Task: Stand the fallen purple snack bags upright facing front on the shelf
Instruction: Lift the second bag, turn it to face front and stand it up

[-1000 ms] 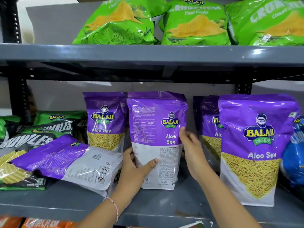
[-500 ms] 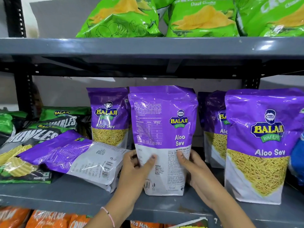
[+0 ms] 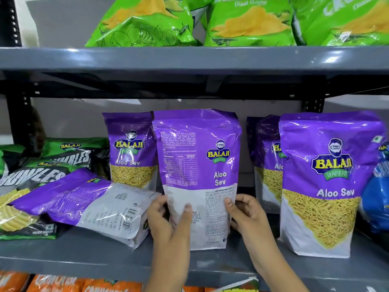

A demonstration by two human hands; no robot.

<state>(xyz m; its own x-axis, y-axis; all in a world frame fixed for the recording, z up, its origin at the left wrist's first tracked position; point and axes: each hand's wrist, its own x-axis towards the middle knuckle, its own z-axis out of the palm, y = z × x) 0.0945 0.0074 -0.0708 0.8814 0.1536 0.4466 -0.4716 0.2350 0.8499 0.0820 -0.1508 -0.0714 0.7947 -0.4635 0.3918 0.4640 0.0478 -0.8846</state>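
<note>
Left hand and right hand clamp upright bag, back panel forward; fallen bag lies lengthwise just left, nearer left hand.

Fallen bag left of upright bag, on shelf

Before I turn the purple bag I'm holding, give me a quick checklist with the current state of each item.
1. Both hands on bag: left hand and right hand grip the held bag low down: ok.
2. Held bag upright: ok.
3. Facing front: nutrition panel shows, so not ok.
4. Room to rotate: gaps to the rear bag and right bag: ok.
5. Fallen bag on the left lies flat: not ok.
6. Base resting on shelf: cannot tell.
</note>
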